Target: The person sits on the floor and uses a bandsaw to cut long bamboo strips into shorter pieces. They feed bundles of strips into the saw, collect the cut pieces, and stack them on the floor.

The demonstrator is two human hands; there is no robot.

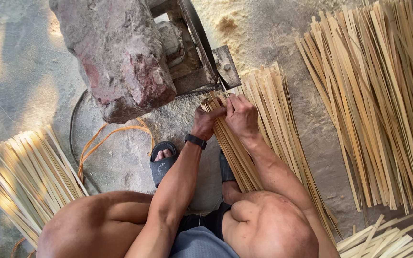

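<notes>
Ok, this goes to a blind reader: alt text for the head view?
Both hands, left hand and right hand, grip a bundle of bamboo strips at a belt-driven machine weighted by a large stone. More strip piles lie on the dusty floor.

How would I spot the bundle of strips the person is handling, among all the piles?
Start at the big reddish stone block at the top. Right of it, a bundle of pale strips runs down toward the person's knee. Unlike the other piles, it has the left hand and right hand gripping its top end.
</notes>
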